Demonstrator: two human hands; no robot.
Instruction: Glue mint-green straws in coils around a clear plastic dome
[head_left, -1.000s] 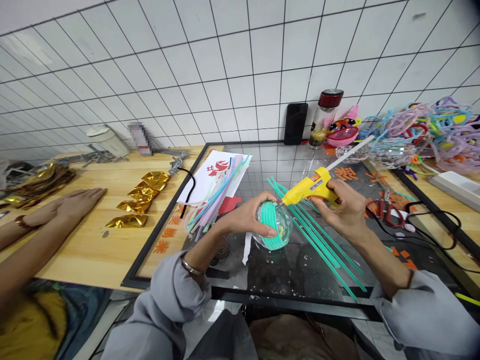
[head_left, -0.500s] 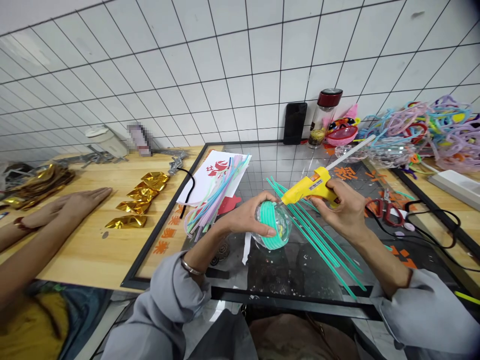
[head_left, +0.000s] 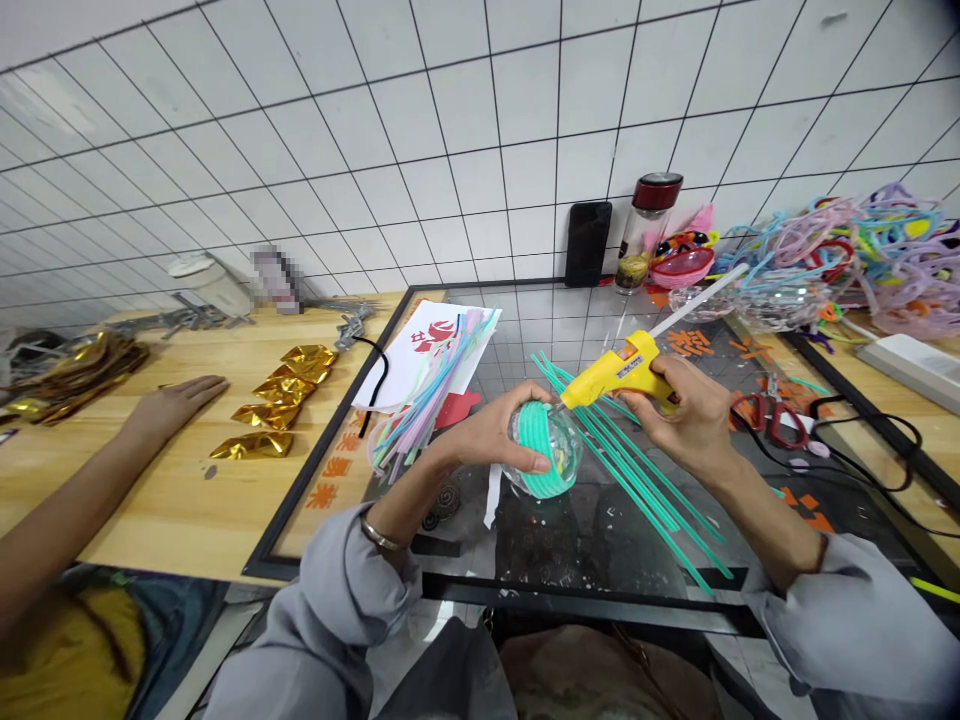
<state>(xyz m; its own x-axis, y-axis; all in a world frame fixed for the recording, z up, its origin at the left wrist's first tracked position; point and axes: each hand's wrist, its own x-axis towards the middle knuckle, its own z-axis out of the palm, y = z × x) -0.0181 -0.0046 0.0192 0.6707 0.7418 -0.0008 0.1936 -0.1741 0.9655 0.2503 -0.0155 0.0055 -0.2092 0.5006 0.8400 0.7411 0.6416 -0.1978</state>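
Note:
My left hand is closed around a clear round plastic ball, partly wrapped with rows of green pipe cleaner. In my right hand is a yellow hot glue gun, gripped by its handle. A long white glue stick sticks out of its back end. The gun's nozzle touches or nearly touches the ball's upper edge, beside the green rows. Several loose green pipe cleaners lie on the glass tabletop under the gun.
Pastel pipe cleaners rest on white paper. Red-handled scissors and a black cord lie at right. A phone, a glass bottle and tangled pipe cleaners stand behind. Another person's hand is near gold foil pieces.
My hands, the ball and the glue gun hold almost the same position. At left, one of the other person's two arms has drawn out of sight.

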